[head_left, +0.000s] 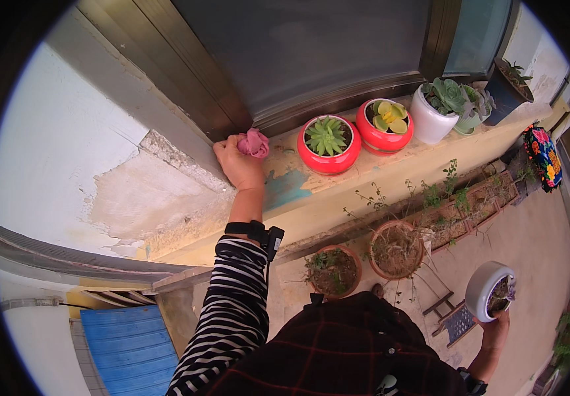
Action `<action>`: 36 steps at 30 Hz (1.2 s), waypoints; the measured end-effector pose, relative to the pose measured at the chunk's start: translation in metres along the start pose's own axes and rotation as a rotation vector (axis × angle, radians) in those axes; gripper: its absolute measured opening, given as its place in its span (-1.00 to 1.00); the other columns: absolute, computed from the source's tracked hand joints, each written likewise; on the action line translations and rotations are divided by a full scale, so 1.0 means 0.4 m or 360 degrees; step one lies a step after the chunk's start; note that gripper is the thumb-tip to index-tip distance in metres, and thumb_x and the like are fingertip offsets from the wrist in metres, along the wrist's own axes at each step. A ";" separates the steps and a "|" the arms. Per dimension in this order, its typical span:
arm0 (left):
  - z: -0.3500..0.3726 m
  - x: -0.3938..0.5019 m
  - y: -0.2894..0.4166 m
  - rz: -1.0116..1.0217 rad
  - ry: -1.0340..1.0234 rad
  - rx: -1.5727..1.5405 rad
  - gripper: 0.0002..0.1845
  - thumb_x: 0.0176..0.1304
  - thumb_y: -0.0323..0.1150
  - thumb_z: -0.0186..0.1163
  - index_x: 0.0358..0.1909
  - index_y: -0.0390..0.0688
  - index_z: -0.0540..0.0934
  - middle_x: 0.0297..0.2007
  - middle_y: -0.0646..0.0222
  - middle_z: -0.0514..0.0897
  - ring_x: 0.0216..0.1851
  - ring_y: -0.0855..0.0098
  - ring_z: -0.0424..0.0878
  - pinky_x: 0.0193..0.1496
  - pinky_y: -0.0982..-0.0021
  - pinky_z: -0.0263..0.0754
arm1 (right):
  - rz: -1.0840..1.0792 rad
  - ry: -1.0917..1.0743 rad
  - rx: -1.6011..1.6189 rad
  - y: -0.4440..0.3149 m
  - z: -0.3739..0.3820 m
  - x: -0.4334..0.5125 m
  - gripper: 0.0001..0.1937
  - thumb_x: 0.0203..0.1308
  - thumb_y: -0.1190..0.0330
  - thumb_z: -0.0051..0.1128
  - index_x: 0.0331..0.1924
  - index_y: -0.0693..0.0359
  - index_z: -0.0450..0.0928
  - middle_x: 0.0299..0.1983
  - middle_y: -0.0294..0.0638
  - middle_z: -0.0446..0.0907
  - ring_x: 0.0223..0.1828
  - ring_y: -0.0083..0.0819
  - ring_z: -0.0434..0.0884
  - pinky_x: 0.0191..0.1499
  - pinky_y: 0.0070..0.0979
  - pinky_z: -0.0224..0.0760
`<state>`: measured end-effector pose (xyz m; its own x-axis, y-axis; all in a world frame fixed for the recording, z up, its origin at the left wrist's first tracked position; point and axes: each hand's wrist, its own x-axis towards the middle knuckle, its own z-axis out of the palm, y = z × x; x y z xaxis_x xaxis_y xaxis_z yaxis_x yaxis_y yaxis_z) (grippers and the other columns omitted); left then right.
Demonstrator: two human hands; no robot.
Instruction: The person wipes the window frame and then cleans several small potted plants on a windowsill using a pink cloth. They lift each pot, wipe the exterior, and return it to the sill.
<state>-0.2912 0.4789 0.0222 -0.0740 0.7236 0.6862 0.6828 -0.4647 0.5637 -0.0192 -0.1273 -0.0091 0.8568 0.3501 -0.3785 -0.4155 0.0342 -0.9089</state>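
Observation:
My left hand (pixel 239 161) grips a crumpled pink cloth (pixel 254 143) at the left end of the windowsill (pixel 285 171), close to the corner of the metal window frame. Flaked paint and a blue-green patch mark the sill beside it. Off to the right, my right hand (pixel 496 324) holds a white pot with a small succulent (pixel 488 292), tilted in the air above the floor. Nearest the cloth on the sill is a red pot with a green rosette succulent (pixel 329 144); a second red pot with a yellow-green succulent (pixel 385 126) stands just right of it.
Farther along the sill are a white pot (pixel 433 114), a pale green pot (pixel 474 111) and a dark pot (pixel 507 91). Below stand two terracotta pots (pixel 335 272) and long planters (pixel 468 213). A small folding stool (pixel 453 319) is on the floor; a blue panel (pixel 129 346) lies lower left.

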 end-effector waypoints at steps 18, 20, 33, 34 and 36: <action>0.061 0.086 0.134 0.1301 -0.0270 -0.0045 -0.81 -0.10 -0.54 0.23 -0.39 -0.11 0.69 -0.33 0.44 0.58 -0.27 0.27 0.52 -0.19 0.34 0.49 | 0.0155 0.0112 -0.0040 0.026 0.011 0.023 -0.37 -0.01 0.39 -0.08 0.28 0.17 0.34 0.10 -0.12 0.57 -0.01 -0.24 0.67 -0.35 -0.24 0.73; 0.056 0.084 0.125 0.1259 -0.0304 -0.0009 -0.78 -0.10 -0.56 0.22 -0.36 -0.10 0.71 -0.32 0.44 0.59 -0.25 0.26 0.52 -0.18 0.33 0.49 | 0.0147 0.0091 -0.0028 0.028 0.024 0.030 -0.37 0.00 0.39 -0.08 0.29 0.18 0.33 0.11 -0.12 0.56 -0.02 -0.24 0.67 -0.35 -0.23 0.73; -0.055 0.073 0.005 0.0949 -0.0271 0.0446 -0.81 -0.01 -0.49 0.27 -0.33 -0.03 0.71 -0.26 0.36 0.52 -0.18 0.23 0.50 -0.17 0.26 0.49 | 0.0141 -0.0023 0.0008 0.048 0.023 0.020 -0.37 0.00 0.45 -0.08 0.29 0.26 0.31 0.06 -0.06 0.57 -0.06 -0.20 0.68 -0.34 -0.15 0.73; -0.057 0.069 0.005 0.0943 -0.0242 0.0457 -0.83 0.01 -0.49 0.26 -0.33 -0.03 0.70 -0.27 0.36 0.52 -0.18 0.23 0.51 -0.19 0.26 0.49 | 0.0146 -0.0002 0.0006 0.051 0.019 0.019 -0.37 0.00 0.45 -0.08 0.29 0.26 0.31 0.06 -0.06 0.57 -0.07 -0.20 0.68 -0.35 -0.16 0.73; -0.049 0.061 0.015 0.0936 -0.0229 0.0497 -0.83 0.02 -0.49 0.25 -0.33 -0.04 0.69 -0.27 0.36 0.52 -0.19 0.23 0.51 -0.20 0.26 0.49 | 0.0155 0.0045 0.0009 0.054 0.015 0.015 -0.37 -0.01 0.45 -0.08 0.28 0.26 0.31 0.05 -0.07 0.58 -0.08 -0.20 0.68 -0.36 -0.17 0.73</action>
<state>-0.3034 0.4838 0.0513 0.4565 0.4662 0.7578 0.7592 -0.6482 -0.0586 -0.0249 -0.1190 -0.0299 0.8204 0.3258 -0.4699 -0.4990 0.0066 -0.8666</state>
